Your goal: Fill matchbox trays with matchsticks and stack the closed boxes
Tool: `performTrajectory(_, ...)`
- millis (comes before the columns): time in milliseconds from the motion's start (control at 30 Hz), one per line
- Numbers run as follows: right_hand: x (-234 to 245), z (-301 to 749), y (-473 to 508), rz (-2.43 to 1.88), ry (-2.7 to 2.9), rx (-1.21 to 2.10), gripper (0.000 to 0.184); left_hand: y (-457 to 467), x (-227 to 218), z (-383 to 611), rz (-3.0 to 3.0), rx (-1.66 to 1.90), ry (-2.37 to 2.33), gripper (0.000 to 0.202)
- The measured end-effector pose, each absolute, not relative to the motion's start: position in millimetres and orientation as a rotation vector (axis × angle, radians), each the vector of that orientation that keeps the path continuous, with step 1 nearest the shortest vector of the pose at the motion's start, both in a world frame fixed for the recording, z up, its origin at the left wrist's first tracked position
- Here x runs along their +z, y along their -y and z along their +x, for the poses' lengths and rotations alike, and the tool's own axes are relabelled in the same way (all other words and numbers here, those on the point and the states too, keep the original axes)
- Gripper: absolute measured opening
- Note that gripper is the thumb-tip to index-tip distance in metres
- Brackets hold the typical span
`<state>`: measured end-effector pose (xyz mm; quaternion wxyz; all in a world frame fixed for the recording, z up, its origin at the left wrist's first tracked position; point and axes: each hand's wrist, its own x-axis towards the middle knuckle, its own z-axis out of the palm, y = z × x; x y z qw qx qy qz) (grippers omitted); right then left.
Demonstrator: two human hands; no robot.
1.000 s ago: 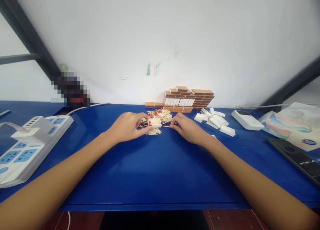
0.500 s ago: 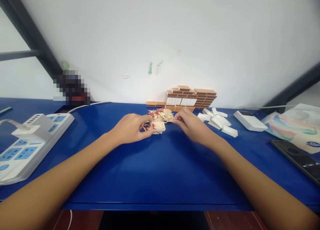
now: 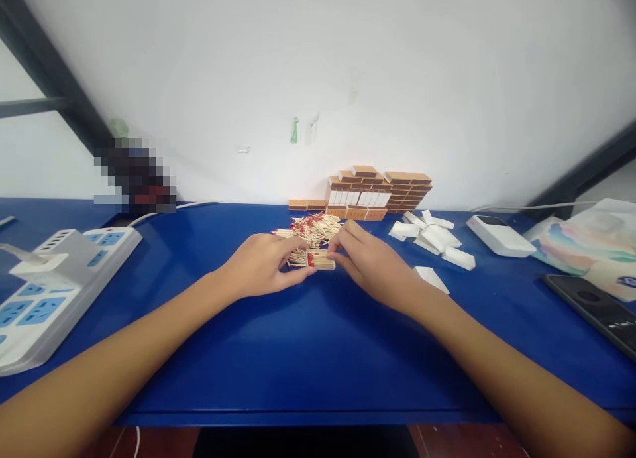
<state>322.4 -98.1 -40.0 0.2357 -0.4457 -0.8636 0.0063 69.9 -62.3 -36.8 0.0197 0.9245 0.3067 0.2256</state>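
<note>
Presently, our left hand (image 3: 263,264) pinches the tray (image 3: 325,269), matches (image 3: 322,258) already in it; at its 3 o'clock end our right hand (image 3: 366,262) closes its fingertips, on what we cannot tell. A loose heap (image 3: 317,230) is left at 12 o'clock, stacked boxes (image 3: 408,191) at 1.

Matches (image 3: 318,230): pale yellow, red-tipped
Matchbox tray (image 3: 325,268): white
Matchboxes (image 3: 410,177): tan, dark brown
Tabletop (image 3: 308,352): deep blue
Power strip (image 3: 74,305): white and blue

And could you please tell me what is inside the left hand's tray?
Red-headed matches lie inside the tray; they hide its floor, and the right hand covers a corner.
</note>
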Motion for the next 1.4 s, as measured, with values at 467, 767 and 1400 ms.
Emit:
performTrajectory(467, -38, 326, 98, -1.133, 2.322, 0.132, 0.007, 62, -40, 70, 2.883, 0.780, -0.919, 0.037)
performTrajectory(767, -36, 316, 108, -1.056, 2.337, 0.339, 0.010, 69, -39, 74, 2.934, 0.727, -0.843, 0.030)
performTrajectory(1400, -30, 322, 105, -1.113, 2.318, 0.338, 0.011, 71, -41, 75, 2.915, 0.819, -0.819, 0.033)
